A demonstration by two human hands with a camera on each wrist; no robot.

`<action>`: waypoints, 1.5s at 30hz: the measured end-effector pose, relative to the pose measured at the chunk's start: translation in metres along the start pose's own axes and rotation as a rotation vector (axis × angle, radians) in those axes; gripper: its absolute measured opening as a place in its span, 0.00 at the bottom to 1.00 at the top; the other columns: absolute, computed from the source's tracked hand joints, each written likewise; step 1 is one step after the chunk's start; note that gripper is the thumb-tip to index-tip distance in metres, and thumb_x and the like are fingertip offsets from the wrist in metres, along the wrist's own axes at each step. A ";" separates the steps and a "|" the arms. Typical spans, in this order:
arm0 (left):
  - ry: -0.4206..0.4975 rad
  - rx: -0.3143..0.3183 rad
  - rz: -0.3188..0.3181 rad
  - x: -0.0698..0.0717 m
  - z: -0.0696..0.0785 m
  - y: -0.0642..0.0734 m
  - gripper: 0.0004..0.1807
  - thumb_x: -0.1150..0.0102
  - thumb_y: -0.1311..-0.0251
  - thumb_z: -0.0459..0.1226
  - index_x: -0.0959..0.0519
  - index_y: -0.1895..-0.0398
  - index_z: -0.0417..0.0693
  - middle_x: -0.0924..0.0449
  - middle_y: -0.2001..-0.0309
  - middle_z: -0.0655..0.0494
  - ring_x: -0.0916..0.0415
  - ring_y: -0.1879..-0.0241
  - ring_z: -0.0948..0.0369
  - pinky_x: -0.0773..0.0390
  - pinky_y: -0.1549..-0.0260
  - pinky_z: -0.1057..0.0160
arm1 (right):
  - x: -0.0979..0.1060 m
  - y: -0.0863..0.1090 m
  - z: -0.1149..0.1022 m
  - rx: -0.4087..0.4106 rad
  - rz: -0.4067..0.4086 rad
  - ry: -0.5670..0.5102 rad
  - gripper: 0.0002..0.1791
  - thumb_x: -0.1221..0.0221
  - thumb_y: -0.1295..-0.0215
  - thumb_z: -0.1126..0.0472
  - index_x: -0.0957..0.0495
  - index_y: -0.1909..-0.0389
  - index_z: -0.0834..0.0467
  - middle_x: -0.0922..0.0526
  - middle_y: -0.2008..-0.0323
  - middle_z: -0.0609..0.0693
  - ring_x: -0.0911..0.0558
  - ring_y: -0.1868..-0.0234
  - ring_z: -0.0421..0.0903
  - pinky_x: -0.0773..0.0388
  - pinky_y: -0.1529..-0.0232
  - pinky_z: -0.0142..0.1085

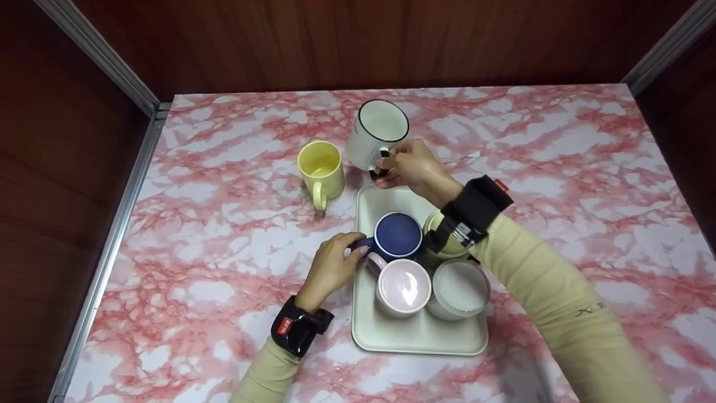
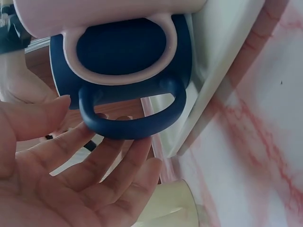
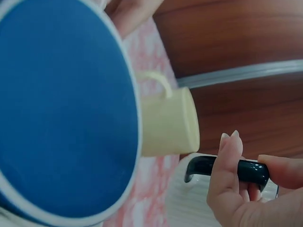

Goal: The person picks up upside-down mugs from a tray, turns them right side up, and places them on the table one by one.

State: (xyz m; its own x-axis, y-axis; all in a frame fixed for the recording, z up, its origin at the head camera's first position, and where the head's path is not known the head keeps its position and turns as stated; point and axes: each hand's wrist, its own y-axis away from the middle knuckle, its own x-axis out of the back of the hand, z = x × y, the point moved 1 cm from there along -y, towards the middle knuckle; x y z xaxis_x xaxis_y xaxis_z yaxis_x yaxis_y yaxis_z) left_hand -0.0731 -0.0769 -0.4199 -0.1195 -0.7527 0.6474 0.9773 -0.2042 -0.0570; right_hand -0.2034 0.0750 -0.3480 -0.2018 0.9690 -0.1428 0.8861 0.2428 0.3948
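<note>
My right hand (image 1: 417, 168) pinches the black handle of a white mug (image 1: 364, 144) with a dark rim, just past the tray's far edge. Thumb and fingers meet around that handle (image 3: 203, 166) in the right wrist view. My left hand (image 1: 329, 267) holds the handle of a blue mug (image 1: 398, 234) on the pale tray (image 1: 414, 340). Its fingers curl behind the blue handle (image 2: 132, 125), while the thumb stays to one side. Right in front of the blue mug, a pink mug (image 1: 403, 286) stands with its handle turned the same way.
A yellow mug (image 1: 324, 179) stands on the marbled table (image 1: 212, 291), left of the white one. Also on the tray are a whitish mug (image 1: 461, 286) and a yellow-green mug (image 1: 447, 247), the latter partly hidden under my right wrist strap. Brown panels (image 1: 363, 45) enclose the table.
</note>
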 end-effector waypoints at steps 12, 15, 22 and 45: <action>0.017 0.002 0.037 -0.008 -0.004 0.000 0.10 0.46 0.40 0.34 0.20 0.59 0.40 0.20 0.60 0.46 0.24 0.56 0.52 0.28 0.55 0.54 | -0.008 -0.033 0.006 -0.142 0.043 0.091 0.07 0.50 0.41 0.76 0.36 0.75 0.66 0.27 0.77 0.61 0.23 0.86 0.49 0.22 0.81 0.34; 0.021 0.001 0.039 -0.009 -0.003 0.000 0.10 0.46 0.40 0.34 0.20 0.59 0.40 0.20 0.61 0.46 0.24 0.57 0.52 0.28 0.56 0.54 | -0.009 -0.039 0.004 -0.180 0.047 0.090 0.05 0.50 0.41 0.76 0.36 0.67 0.67 0.28 0.77 0.61 0.24 0.86 0.50 0.23 0.82 0.35; 0.017 -0.033 0.049 -0.014 -0.002 -0.001 0.10 0.46 0.40 0.33 0.20 0.59 0.39 0.20 0.61 0.45 0.24 0.56 0.52 0.28 0.55 0.54 | -0.008 -0.048 0.001 -0.223 0.047 0.137 0.15 0.49 0.40 0.76 0.37 0.52 0.68 0.30 0.70 0.62 0.25 0.85 0.50 0.23 0.80 0.36; 0.014 0.003 0.041 -0.010 -0.003 -0.003 0.10 0.47 0.39 0.34 0.20 0.58 0.40 0.20 0.60 0.46 0.24 0.56 0.52 0.28 0.54 0.54 | -0.009 -0.054 0.001 -0.256 -0.140 0.135 0.06 0.53 0.41 0.79 0.36 0.62 0.74 0.27 0.75 0.63 0.20 0.80 0.55 0.21 0.65 0.47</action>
State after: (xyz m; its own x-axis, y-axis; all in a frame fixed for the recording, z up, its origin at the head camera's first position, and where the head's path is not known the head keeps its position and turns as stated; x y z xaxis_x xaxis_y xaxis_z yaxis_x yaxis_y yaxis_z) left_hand -0.0755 -0.0704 -0.4288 -0.0819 -0.7694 0.6335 0.9819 -0.1712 -0.0809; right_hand -0.2487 0.0530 -0.3687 -0.3830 0.9187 -0.0968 0.7157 0.3614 0.5976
